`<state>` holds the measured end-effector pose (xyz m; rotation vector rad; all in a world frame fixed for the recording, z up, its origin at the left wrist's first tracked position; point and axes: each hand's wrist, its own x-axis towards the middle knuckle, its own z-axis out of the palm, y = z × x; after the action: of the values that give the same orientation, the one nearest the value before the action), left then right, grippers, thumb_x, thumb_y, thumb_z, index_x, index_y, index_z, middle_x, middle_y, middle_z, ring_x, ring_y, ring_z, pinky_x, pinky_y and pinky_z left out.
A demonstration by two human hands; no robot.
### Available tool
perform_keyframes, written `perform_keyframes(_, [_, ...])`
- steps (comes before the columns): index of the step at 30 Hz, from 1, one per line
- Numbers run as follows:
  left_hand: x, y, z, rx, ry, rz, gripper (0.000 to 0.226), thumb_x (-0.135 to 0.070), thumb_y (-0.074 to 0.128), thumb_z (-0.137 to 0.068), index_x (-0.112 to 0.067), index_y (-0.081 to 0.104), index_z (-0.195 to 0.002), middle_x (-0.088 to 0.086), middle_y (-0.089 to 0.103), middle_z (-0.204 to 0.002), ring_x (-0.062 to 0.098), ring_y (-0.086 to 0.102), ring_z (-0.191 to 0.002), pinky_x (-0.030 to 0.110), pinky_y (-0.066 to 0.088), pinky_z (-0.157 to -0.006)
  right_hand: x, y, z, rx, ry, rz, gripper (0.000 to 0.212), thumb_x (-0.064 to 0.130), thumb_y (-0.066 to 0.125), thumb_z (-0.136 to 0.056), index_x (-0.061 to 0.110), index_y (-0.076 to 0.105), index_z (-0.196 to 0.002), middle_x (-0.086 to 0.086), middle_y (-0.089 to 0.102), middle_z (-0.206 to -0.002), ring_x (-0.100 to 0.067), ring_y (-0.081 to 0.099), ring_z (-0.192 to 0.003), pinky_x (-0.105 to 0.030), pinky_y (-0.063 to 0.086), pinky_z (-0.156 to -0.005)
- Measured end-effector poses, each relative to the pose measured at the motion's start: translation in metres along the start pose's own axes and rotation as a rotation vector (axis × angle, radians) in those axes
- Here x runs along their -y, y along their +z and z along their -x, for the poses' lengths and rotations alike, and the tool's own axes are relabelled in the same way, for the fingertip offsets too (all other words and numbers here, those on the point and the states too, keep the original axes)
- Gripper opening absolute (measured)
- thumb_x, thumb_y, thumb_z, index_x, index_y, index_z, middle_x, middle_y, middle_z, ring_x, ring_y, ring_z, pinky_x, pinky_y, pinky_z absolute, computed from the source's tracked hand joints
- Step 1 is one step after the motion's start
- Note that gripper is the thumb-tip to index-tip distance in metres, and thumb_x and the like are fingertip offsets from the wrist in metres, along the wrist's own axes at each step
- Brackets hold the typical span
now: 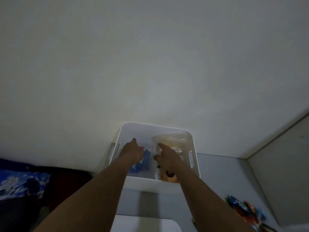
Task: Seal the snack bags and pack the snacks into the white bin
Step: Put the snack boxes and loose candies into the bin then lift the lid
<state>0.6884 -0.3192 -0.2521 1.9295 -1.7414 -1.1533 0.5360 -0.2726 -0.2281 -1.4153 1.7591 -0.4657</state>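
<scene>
Both hands reach into the white bin (155, 184) on the bench (217, 173). The left hand (132, 153) rests on a blue snack packet (143, 162), and I cannot tell how its fingers lie. The right hand (167, 159) touches a clear snack bag (173, 139), with forefinger and thumb spread apart. Loose snack packets (242, 210) lie near the right arm.

Both arms out and reaching: bare left forearm (93, 190) and bare right forearm (200, 190) ran from the bottom edge toward lower centre, left hand (132, 152) back-up with thumb raised, right hand (166, 159) forefinger extended.
</scene>
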Motion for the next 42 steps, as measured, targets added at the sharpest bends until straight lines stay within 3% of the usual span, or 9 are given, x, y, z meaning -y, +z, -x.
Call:
perform_keyframes(2, [-0.015,-0.005,0.012,-0.007,0.079,-0.086,0.048,-0.031,0.055,-0.093,-0.019,0.046,-0.139,0.010,0.059,-0.135,0.029,0.057,-0.117,0.041,0.046,-0.104,0.001,-0.011,0.009,-0.045,0.016,0.111,0.047,0.024,0.058,-0.096,0.020,0.046,-0.141,-0.005,0.057,-0.134,-0.023,0.062,-0.108,-0.037,0.055,-0.092])
perform_keyframes(5, [-0.042,-0.007,0.032,-0.011,0.152,-0.196,0.063,-0.030,0.051,-0.098,-0.014,0.025,-0.153,0.010,0.034,-0.156,0.030,0.036,-0.141,0.039,0.029,-0.115,0.003,-0.035,0.028,-0.097,-0.031,0.297,0.041,0.029,0.054,-0.098,0.015,0.052,-0.136,-0.008,0.058,-0.135,-0.025,0.057,-0.119,-0.033,0.045,-0.098])
perform_keyframes(11, [-0.086,0.019,0.083,0.002,0.304,-0.337,0.066,-0.038,0.045,-0.101,-0.013,0.018,-0.155,0.008,0.022,-0.162,0.027,0.022,-0.148,0.035,0.020,-0.119,-0.023,-0.090,0.079,-0.160,-0.090,0.536,0.038,0.033,0.050,-0.099,0.011,0.058,-0.128,-0.012,0.061,-0.131,-0.029,0.059,-0.117,-0.039,0.048,-0.099])
perform_keyframes(18, [-0.120,0.093,0.157,-0.126,0.469,-0.320,0.056,-0.032,0.052,-0.096,-0.008,0.041,-0.145,0.014,0.047,-0.147,0.031,0.043,-0.134,0.037,0.033,-0.110,-0.101,-0.144,0.143,-0.170,-0.047,0.560,0.056,0.043,0.043,-0.101,0.005,0.043,-0.143,-0.015,0.047,-0.146,-0.030,0.044,-0.134,-0.039,0.036,-0.109])
perform_keyframes(27, [-0.095,0.225,0.212,-0.208,0.636,-0.342,0.043,-0.028,0.054,-0.095,-0.014,0.053,-0.136,0.007,0.059,-0.134,0.026,0.049,-0.124,0.039,0.042,-0.104,-0.240,-0.151,0.187,-0.087,0.064,0.479,0.061,0.040,0.045,-0.100,0.010,0.031,-0.151,-0.012,0.036,-0.154,-0.027,0.033,-0.141,-0.037,0.028,-0.114])
perform_keyframes(31, [-0.061,0.274,0.214,-0.066,0.545,-0.417,0.050,-0.034,0.051,-0.094,-0.021,0.046,-0.142,0.005,0.053,-0.139,0.024,0.047,-0.125,0.039,0.043,-0.102,-0.296,-0.128,0.188,-0.039,0.077,0.474,0.068,0.042,0.054,-0.094,0.020,0.027,-0.153,-0.017,0.027,-0.155,-0.035,0.025,-0.144,-0.047,0.027,-0.117])
perform_keyframes(36, [-0.027,0.321,0.192,-0.044,0.578,-0.583,0.063,-0.049,0.047,-0.087,-0.018,0.049,-0.141,0.024,0.060,-0.128,0.042,0.058,-0.118,0.051,0.051,-0.093,-0.347,-0.104,0.173,-0.049,0.078,0.598,0.074,0.064,0.044,-0.092,0.045,0.009,-0.153,-0.014,-0.003,-0.164,-0.044,-0.007,-0.148,-0.066,0.003,-0.115])
perform_keyframes(39, [-0.020,0.345,0.173,-0.076,0.573,-0.752,0.069,-0.064,0.036,-0.087,-0.028,0.041,-0.146,0.020,0.054,-0.139,0.042,0.053,-0.124,0.052,0.047,-0.094,-0.366,-0.093,0.160,-0.102,0.034,0.615,0.066,0.070,0.036,-0.091,0.049,0.014,-0.150,-0.012,0.002,-0.163,-0.043,0.000,-0.148,-0.064,0.008,-0.115])
perform_keyframes(42, [-0.014,0.359,0.158,-0.169,0.617,-0.816,0.065,-0.064,0.040,-0.088,-0.030,0.045,-0.143,0.012,0.057,-0.134,0.033,0.055,-0.112,0.043,0.045,-0.085,-0.378,-0.087,0.144,-0.230,-0.054,0.685,0.060,0.072,0.031,-0.091,0.043,0.032,-0.143,-0.013,0.027,-0.154,-0.039,0.025,-0.140,-0.057,0.025,-0.111])
